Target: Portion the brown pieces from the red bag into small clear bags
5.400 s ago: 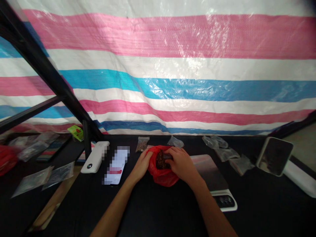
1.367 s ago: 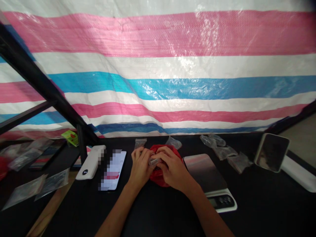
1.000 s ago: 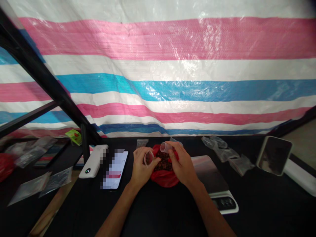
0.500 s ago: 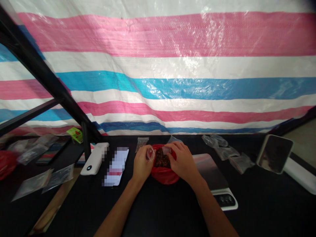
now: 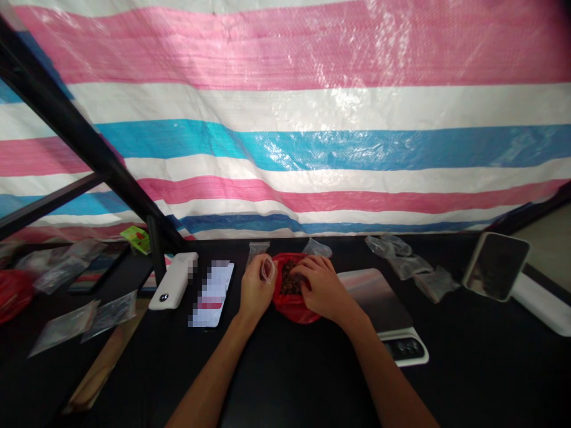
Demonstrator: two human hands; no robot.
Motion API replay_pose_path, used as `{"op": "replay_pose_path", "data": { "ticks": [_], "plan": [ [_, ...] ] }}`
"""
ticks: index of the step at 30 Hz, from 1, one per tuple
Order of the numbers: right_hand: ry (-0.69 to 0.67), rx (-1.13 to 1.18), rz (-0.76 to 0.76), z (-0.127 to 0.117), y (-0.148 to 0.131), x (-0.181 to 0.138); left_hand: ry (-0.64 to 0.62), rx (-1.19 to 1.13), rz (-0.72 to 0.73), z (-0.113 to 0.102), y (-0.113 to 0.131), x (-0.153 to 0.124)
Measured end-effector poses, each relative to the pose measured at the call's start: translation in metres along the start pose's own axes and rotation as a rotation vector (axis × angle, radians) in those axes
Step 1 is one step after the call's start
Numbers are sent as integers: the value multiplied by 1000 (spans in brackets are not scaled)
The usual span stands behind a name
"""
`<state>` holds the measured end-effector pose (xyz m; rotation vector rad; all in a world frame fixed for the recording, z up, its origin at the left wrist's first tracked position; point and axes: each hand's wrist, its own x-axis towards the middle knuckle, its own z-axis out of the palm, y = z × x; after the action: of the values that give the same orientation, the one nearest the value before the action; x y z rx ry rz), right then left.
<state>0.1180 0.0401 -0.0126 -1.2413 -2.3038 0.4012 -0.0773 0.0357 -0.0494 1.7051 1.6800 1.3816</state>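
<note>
A red plastic bag (image 5: 298,312) sits with its mouth open on the black table, holding loose dark brown bits (image 5: 289,278). My left hand (image 5: 256,287) is closed around a small clear plastic bag (image 5: 267,269) at the red bag's left rim, and the clear bag's mouth gapes open. My right hand (image 5: 322,288) reaches over the right rim with its fingers curled down at the brown bits. Its fingertips are hidden, so what they grip does not show. Close to the right forearm lies a digital scale (image 5: 379,303) with a metal plate.
Small clear bags lie behind my hands (image 5: 317,247) and at the right (image 5: 405,266). Two phones, one white (image 5: 173,282) and one lit (image 5: 214,295), lie left. A dark-screened device (image 5: 497,266) stands far right. A black frame bar (image 5: 84,142) slants at left before striped sheeting.
My right fingers have gone lower into the brown bits, and the small clear piece they held is now out of sight. The left hand still holds the clear bag. The view has tilted slightly.
</note>
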Motion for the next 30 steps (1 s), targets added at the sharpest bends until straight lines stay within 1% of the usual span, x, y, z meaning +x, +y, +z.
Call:
{"op": "replay_pose_path", "data": {
  "ticks": [6, 9, 15, 17, 20, 22, 24, 26, 28, 30],
  "plan": [
    [-35, -13, 18, -2, 4, -1, -6, 157, 149, -5, 7, 0],
    [-53, -59, 60, -5, 9, -2, -13, 172, 188, -11, 9, 4],
    [-77, -211, 149, -11, 10, -5, 95, 35, 106, -19, 7, 7],
    [-79, -274, 223, -12, 9, -3, 83, 9, 70, -20, 8, 7],
    [-58, -341, 353, -14, 8, -1, -24, 30, -14, -20, 14, 7],
    [-45, -361, 429, -16, 8, 0, -111, 107, -64, -22, 19, 6],
    [-30, -362, 469, -18, 10, 0, -195, 185, -126, -24, 23, 4],
    [-30, -321, 429, -19, 13, -2, -319, 183, -213, -25, 26, -1],
    [-82, -225, 300, -20, 15, -3, -459, 88, -279, -23, 25, -6],
    [-157, -106, 159, -19, 15, -3, -545, -39, -308, -19, 23, -10]
  ]
}}
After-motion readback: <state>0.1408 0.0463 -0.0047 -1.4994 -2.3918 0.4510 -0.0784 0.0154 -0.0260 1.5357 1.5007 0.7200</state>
